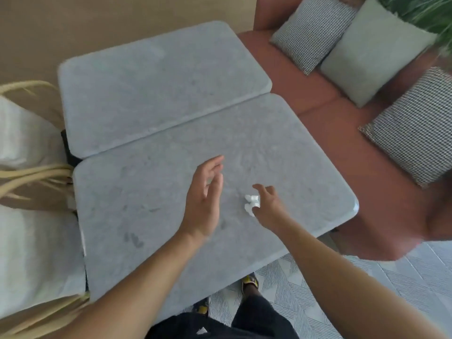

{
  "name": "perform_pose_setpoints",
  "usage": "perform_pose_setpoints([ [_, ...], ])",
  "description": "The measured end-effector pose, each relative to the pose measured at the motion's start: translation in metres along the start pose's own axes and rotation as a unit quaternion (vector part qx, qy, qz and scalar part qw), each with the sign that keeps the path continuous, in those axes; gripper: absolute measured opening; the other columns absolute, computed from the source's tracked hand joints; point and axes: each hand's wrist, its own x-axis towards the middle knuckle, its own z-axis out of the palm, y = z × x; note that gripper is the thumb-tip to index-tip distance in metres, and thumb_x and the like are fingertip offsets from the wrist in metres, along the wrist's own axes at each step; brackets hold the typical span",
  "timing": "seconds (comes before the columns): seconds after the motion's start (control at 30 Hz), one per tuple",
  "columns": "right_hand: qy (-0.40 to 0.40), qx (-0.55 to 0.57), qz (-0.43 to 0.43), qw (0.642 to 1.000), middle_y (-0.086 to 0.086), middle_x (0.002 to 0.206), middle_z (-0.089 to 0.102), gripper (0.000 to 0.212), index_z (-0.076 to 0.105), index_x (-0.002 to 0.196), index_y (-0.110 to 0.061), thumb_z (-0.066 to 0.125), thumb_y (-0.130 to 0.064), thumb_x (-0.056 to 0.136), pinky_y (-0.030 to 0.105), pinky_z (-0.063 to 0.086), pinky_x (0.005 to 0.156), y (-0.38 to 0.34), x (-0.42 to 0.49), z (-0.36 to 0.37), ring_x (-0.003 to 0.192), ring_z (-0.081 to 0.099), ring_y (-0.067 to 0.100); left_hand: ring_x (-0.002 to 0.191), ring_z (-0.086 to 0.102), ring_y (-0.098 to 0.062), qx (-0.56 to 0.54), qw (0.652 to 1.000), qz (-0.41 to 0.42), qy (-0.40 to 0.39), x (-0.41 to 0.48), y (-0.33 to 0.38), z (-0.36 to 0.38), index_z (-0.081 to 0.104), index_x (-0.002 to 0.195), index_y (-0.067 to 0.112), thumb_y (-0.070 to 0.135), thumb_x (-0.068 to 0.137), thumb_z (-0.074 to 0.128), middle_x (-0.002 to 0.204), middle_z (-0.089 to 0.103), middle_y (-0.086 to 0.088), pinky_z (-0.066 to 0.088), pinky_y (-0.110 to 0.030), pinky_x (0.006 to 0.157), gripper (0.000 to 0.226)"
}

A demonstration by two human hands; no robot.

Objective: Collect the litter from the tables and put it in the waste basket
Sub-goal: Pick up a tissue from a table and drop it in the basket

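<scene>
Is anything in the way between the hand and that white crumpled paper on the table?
No, nothing visible is in the way. The right hand is already at the crumpled paper, its fingers curling over it. The left hand hovers open beside it. No waste basket is in view.

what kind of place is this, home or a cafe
Probably a cafe or lounge seating area, though a home patio is possible. Two matching grey stone tables stand pushed together beside a long red bench with scatter cushions, and woven chairs face them.

Soft even daylight, slight motion blur, wide-angle bending at edges.
</scene>
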Motion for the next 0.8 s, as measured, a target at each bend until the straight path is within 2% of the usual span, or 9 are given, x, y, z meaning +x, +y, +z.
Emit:
perform_pose_setpoints([
  [0.1,-0.077,-0.079,-0.015,0.994,0.012,0.144,0.040,0.058,0.041,0.154,-0.026,0.059,-0.020,0.099,0.038,0.049,0.092,0.017,0.020,0.003,0.124,0.054,0.038,0.139,0.055,-0.007,0.011,1.000,-0.003,0.029,0.012,0.001,0.012,0.054,0.138,0.036,0.054,0.101,0.044,0.150,0.056,0.007,0.046,-0.055,0.115,0.042],
  [0.23,-0.138,-0.128,-0.045,0.981,0.013,0.138,0.040,0.054,0.042,0.152,-0.025,0.059,-0.022,0.100,0.038,0.049,0.089,0.032,0.037,0.006,0.122,0.055,0.038,0.137,0.056,-0.006,0.022,0.997,-0.014,0.077,0.026,0.004,0.026,0.054,0.137,0.035,0.052,0.100,0.044,0.150,0.056,0.006,0.047,-0.053,0.115,0.042],
  [0.37,-0.163,-0.161,-0.083,0.970,0.010,0.136,0.037,0.045,0.044,0.146,-0.023,0.054,-0.021,0.103,0.038,0.048,0.087,0.036,0.048,0.015,0.120,0.052,0.034,0.139,0.055,-0.005,0.037,0.993,-0.028,0.108,0.026,0.000,0.032,0.054,0.137,0.037,0.054,0.100,0.043,0.151,0.055,0.006,0.049,-0.051,0.114,0.042],
  [0.47,-0.170,-0.180,-0.098,0.964,0.011,0.128,0.044,0.035,0.049,0.136,-0.018,0.053,-0.013,0.101,0.038,0.049,0.083,0.034,0.056,0.024,0.113,0.057,0.036,0.140,0.054,-0.005,0.037,0.990,-0.042,0.132,0.020,-0.004,0.031,0.055,0.138,0.038,0.055,0.101,0.045,0.151,0.056,0.010,0.049,-0.050,0.114,0.042],
  [0.6,-0.151,-0.006,-0.033,0.988,0.009,0.104,0.062,0.014,0.060,0.106,-0.018,0.054,-0.009,0.097,0.034,0.046,0.071,0.005,0.066,0.023,0.092,0.062,0.033,0.142,0.053,-0.006,0.043,0.981,-0.050,0.184,0.007,-0.005,0.017,0.055,0.140,0.039,0.057,0.101,0.045,0.150,0.055,0.016,0.048,-0.053,0.115,0.044],
  [0.67,-0.138,0.075,-0.026,0.987,0.005,0.096,0.066,0.010,0.063,0.103,-0.020,0.059,-0.014,0.096,0.033,0.045,0.068,-0.029,0.068,0.019,0.087,0.062,0.028,0.142,0.053,-0.005,0.048,0.974,-0.051,0.215,-0.003,-0.001,0.005,0.055,0.140,0.041,0.058,0.102,0.045,0.150,0.055,0.018,0.048,-0.053,0.115,0.044],
  [0.8,-0.208,0.246,-0.071,0.944,0.000,0.093,0.065,0.012,0.065,0.094,-0.023,0.071,-0.019,0.085,0.032,0.051,0.068,-0.124,0.047,0.007,0.084,0.062,0.021,0.141,0.053,-0.004,0.053,0.952,-0.040,0.297,-0.031,0.015,-0.028,0.055,0.139,0.047,0.065,0.101,0.045,0.148,0.055,0.024,0.049,-0.054,0.114,0.043],
])
